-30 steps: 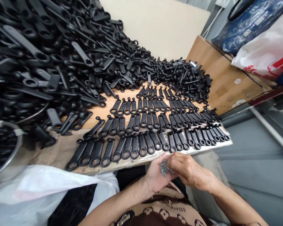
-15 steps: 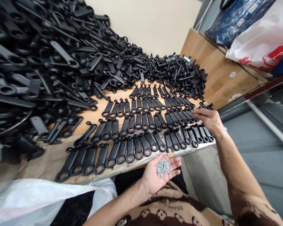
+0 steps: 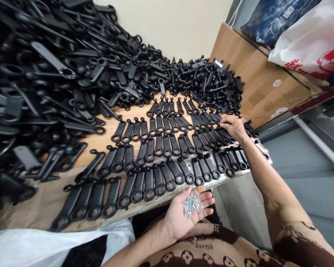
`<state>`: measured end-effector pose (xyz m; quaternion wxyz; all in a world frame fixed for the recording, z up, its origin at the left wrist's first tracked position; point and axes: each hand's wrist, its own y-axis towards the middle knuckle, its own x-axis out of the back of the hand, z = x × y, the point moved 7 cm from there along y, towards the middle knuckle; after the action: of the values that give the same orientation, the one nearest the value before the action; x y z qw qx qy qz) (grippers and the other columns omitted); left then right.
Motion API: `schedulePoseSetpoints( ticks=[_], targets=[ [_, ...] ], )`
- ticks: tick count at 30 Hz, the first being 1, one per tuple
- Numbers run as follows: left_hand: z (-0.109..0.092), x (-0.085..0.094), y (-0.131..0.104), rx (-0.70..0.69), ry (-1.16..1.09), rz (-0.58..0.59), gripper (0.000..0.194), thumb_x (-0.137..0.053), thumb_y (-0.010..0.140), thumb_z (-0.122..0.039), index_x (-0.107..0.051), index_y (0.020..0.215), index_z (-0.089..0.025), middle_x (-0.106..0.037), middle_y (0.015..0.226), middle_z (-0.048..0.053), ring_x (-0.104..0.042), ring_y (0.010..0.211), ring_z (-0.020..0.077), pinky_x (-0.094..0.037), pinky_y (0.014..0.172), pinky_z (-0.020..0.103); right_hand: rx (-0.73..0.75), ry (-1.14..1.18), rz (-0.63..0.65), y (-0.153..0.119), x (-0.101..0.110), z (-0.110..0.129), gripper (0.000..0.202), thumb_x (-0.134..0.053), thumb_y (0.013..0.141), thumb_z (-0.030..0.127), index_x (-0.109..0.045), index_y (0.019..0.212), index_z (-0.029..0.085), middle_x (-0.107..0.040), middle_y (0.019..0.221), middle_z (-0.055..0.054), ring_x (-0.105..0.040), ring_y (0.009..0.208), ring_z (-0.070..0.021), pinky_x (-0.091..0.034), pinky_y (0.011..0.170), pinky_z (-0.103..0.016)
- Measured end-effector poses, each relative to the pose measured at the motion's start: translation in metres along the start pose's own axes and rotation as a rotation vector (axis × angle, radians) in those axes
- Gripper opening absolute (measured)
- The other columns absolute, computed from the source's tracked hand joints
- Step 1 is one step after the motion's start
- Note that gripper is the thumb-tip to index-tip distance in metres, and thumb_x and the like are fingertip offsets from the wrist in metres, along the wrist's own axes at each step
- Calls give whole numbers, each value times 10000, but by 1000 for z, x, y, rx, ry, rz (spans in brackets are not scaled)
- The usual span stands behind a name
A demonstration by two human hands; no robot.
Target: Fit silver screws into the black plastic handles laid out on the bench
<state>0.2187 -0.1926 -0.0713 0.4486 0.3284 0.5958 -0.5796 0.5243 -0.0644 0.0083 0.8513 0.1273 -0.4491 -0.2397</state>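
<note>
Small silver screws lie in a loose heap on the upturned palm of my left hand, fingers spread, in front of the table's near edge. A tan wrap covers one fingertip. My right hand is over the right end of the rows, fingertips pinched together at the black levers; whatever is between them is too small to make out. Several rows of these levers, each with a ring at the near end and a knob at the far end, lie on the wooden table.
A high pile of loose black levers covers the left and back of the table. A wooden board stands at the right, with a white and red bag and a blue bag beyond. White plastic hangs at the front left.
My right hand has moved left and away from me, from the third row towards the row behind it. My left hand stays palm up with the screws. The view has shifted slightly.
</note>
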Motion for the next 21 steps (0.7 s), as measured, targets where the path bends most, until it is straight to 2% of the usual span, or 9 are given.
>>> schedulePoseSetpoints(
  ticks=[10, 16, 18, 21],
  targets=[
    [-1, -1, -1, 6, -5, -16, 390, -393, 821, -362, -556, 1026, -73, -624, 993, 145, -546, 988, 274, -361, 863, 416, 4, -201, 11, -2, -7, 1, 45, -607, 631, 224, -633, 614, 191, -605, 805, -11, -562, 841, -185, -420, 759, -310],
    [-2, -2, -1, 3, -4, 9, 396, -386, 824, -361, -549, 1035, -69, -618, 1005, 147, -537, 1002, 275, -359, 869, 415, 0, -223, 28, -3, -5, -3, 74, -622, 630, 257, -644, 627, 186, -613, 873, -15, -564, 860, -190, -421, 785, -326],
    [-3, -2, -1, -11, -4, 15, 398, -385, 825, -359, -543, 1045, -68, -614, 1016, 150, -533, 1008, 276, -357, 873, 417, -4, -203, 11, -5, 3, 5, 86, -621, 640, 263, -649, 641, 181, -615, 888, -19, -570, 846, -190, -421, 788, -332],
    [-4, -3, -3, -37, -7, 19, 393, -390, 822, -355, -544, 1037, -64, -612, 1016, 152, -535, 1002, 279, -360, 868, 418, 16, -113, -55, -19, 20, 40, 86, -610, 676, 255, -653, 683, 181, -617, 884, -22, -569, 853, -190, -415, 810, -336]
  ],
)
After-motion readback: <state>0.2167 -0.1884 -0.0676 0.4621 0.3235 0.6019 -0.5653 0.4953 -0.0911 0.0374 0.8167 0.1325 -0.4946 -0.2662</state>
